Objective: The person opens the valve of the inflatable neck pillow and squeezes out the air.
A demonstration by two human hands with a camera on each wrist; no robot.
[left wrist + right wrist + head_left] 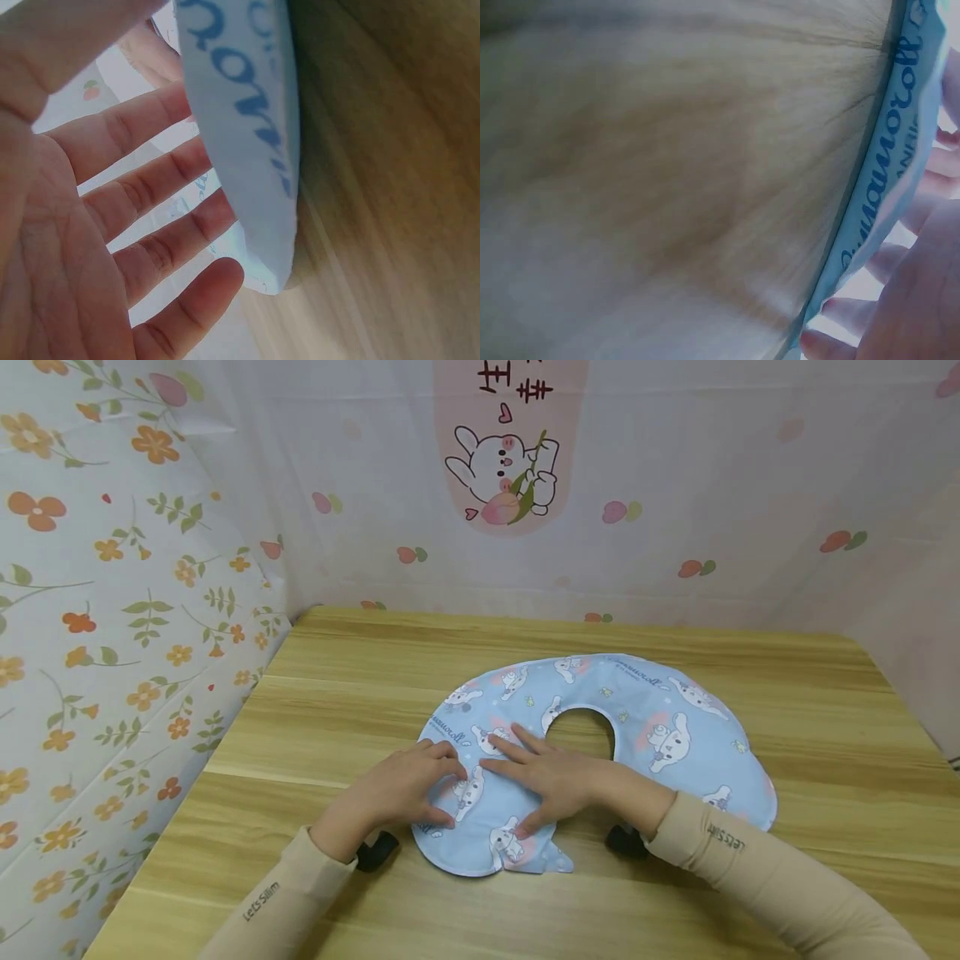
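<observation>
A flat, light blue U-shaped piece that looks like a neck pillow cover (600,681) lies on the table, printed with white long-eared characters and lettering. My right hand (562,777) rests on its left lobe, fingers spread. At that lobe's outer edge is my left hand (408,781), its fingers and thumb bent slightly over the fabric. In the left wrist view the left hand (82,225) has nearly straight fingers touching the cover (240,112). Right fingers lie along the lettered edge of the cover (889,150) in the right wrist view. A pointed tab (555,860) sticks out at the lobe's lower end.
The wood-grain table (315,693) reaches back to a white printed curtain (675,485). Flowered fabric (135,610) hangs along the left side. Black wrist devices (377,852) sit under both forearms.
</observation>
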